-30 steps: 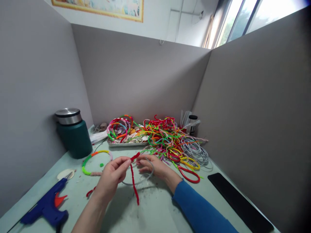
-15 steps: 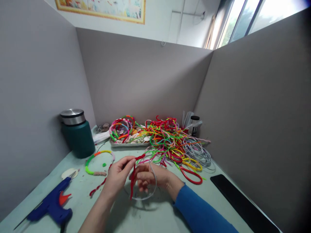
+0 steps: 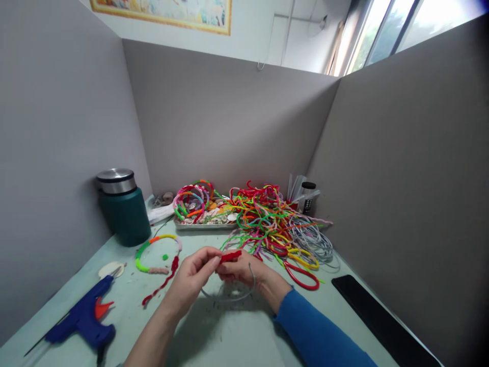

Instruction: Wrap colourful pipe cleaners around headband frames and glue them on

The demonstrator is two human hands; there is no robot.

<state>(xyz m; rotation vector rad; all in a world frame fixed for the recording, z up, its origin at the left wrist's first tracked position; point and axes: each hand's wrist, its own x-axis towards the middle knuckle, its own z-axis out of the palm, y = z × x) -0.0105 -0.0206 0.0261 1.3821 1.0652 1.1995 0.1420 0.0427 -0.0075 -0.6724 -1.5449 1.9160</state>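
My left hand pinches a red fuzzy strip on a thin grey ring above the table. My right hand is against the strip from the other side, its fingers closed round the strip and ring. The lower part of the ring hangs below both hands. To the left lies a multicoloured ring of green, orange, yellow and pink, with a twisted red strand beside it, partly next to my left wrist.
A blue glue gun and teal bottle stand left. Behind my hands are a tray of shells and rings and a tangled heap of colourful strands. A black strip lies right.
The dangling red end no longer hangs down; the red strip now lies along the ring. My right hand has risen and moved right, its fingers closing in on the strip.
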